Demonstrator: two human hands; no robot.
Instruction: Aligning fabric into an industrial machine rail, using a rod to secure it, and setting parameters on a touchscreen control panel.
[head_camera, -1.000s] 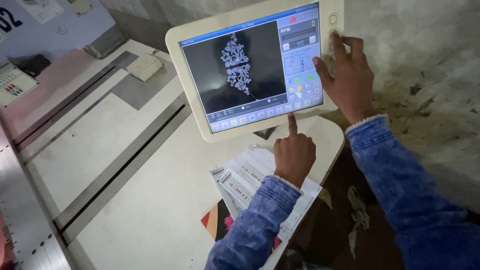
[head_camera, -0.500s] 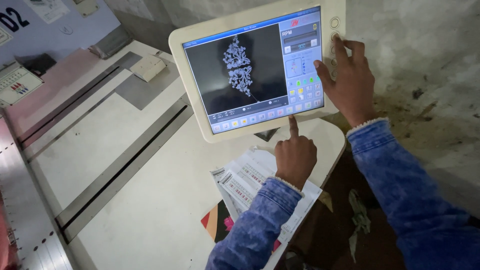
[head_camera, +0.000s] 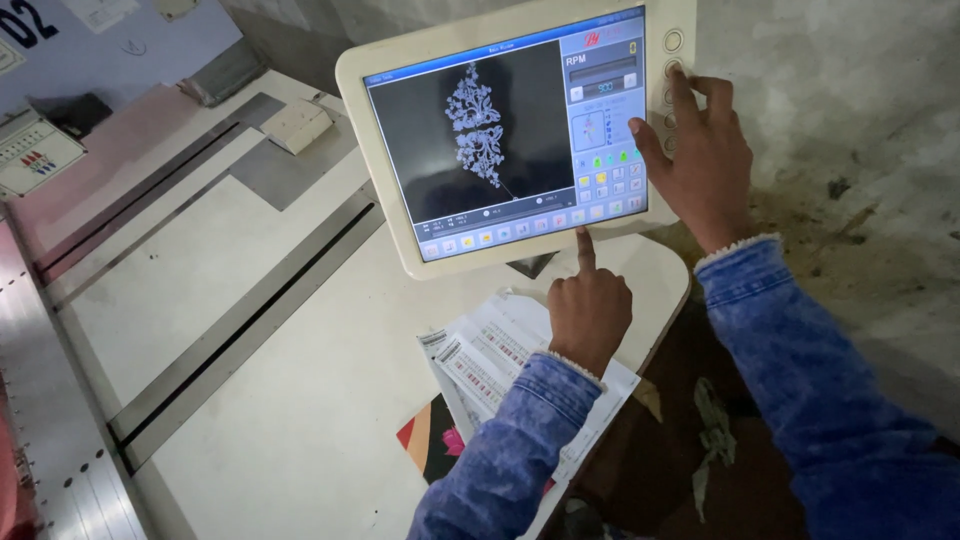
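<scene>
Little has shifted between frames: the left hand (head_camera: 590, 310) keeps its index finger up against the lower edge of the touchscreen panel (head_camera: 520, 140), and the right hand (head_camera: 700, 160) stays at the panel's right border, only the view has drifted a touch nearer.

Left hand: fist loosely curled, forefinger alone extended, its tip touching the bottom row of small icons on the screen. It holds nothing.

Right hand: fingers spread and open, forefinger tip on one of the round buttons (head_camera: 674, 68) set down the cream bezel, thumb resting by the screen's right-hand column of controls. Nothing gripped; it braces the panel edge.

Panel: cream housing, tilted toward the person, standing above the rounded corner of the white machine table (head_camera: 300, 400). Screen shows a white ornamental pattern (head_camera: 478, 125) on black, with a pale blue control strip to its right.

Under the left wrist: printed paper sheets (head_camera: 490, 360) lying flat on the table, overlapping a dark card with a pink flower (head_camera: 435, 445) that pokes out beneath.

Both sleeves are blue denim. Farther left, long dark slots run across the table; a small cream box (head_camera: 297, 122) lies near the far edge. No containers are in sight. Bare, stained concrete floor (head_camera: 860, 150) to the right.
</scene>
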